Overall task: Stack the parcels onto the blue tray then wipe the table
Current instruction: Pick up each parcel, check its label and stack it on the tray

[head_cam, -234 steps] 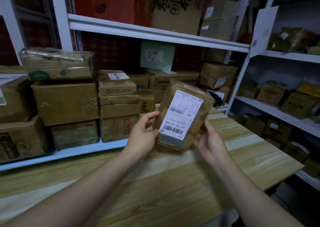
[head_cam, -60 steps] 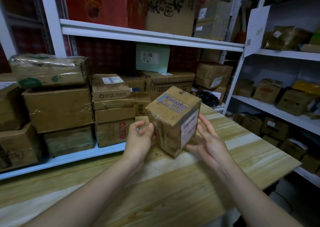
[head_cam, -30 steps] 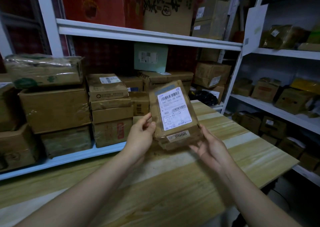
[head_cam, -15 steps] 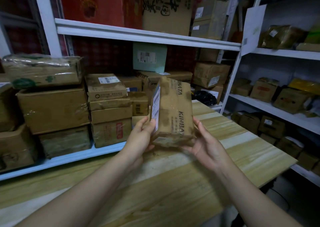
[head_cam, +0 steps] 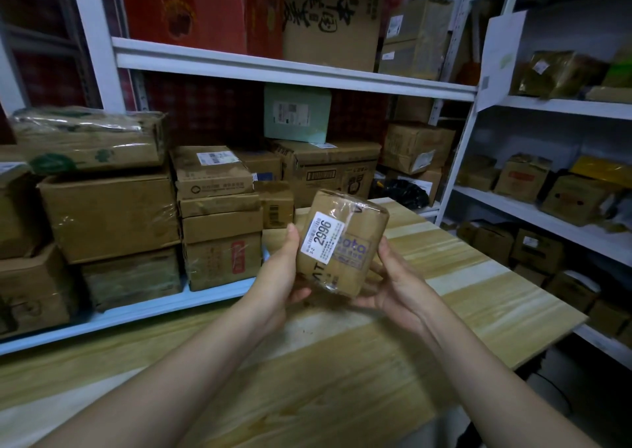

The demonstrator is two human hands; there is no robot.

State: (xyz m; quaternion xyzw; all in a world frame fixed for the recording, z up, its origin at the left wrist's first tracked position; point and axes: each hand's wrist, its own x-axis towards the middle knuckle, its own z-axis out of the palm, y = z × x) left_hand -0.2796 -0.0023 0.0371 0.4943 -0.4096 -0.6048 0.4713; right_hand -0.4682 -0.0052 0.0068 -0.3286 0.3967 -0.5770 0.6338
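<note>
A small brown cardboard parcel [head_cam: 342, 242] wrapped in clear tape is held up above the wooden table [head_cam: 342, 362]. Its end face with a white "2996" label points at me. My left hand [head_cam: 278, 276] grips its left side, thumb up along the edge. From below and on the right, my right hand [head_cam: 393, 285] cups the parcel, fingers curled under it. No blue tray shows in this view.
White shelving [head_cam: 273, 68] behind the table holds several stacked cardboard boxes [head_cam: 109, 215], close to the table's far edge. More shelves with boxes [head_cam: 547, 208] stand to the right. The table's right edge drops off to a dark floor.
The parcel has been turned in both hands: half a second ago its long side faced me, now the end with the "2996" label does. It sits slightly lower and further right.
</note>
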